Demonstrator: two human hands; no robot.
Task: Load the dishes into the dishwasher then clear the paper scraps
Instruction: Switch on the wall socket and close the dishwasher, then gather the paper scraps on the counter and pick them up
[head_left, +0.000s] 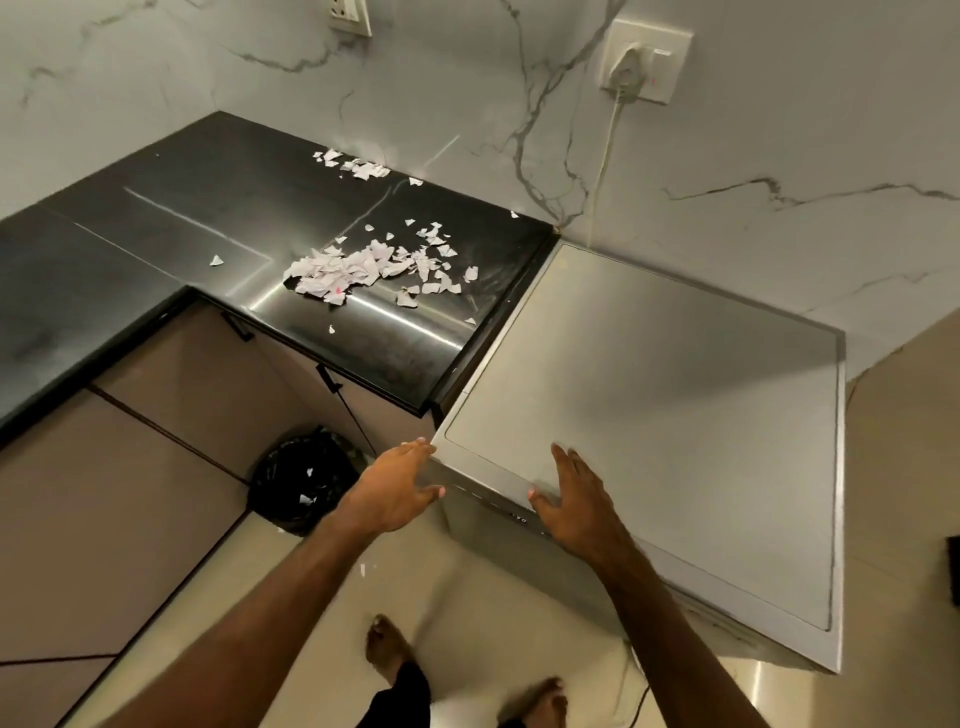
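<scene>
Both arms outstretched — left hand (392, 493) and right hand (574, 499) spread, empty, at dishwasher (675, 415) front.

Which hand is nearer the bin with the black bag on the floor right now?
Left. The left hand is at the dishwasher's front left corner, just right of and above the bin. The right hand rests on the dishwasher's top front edge, farther right.

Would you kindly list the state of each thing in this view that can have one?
Dishwasher: shut, nothing on its top.
Left hand: open, empty, at the dishwasher's front left corner.
Right hand: open, empty, at the dishwasher's top front edge.
Paper scraps: scattered on the black counter, not yet cleared.
Bin: open, black liner, a few scraps inside.
Plug: in the wall socket.
</scene>
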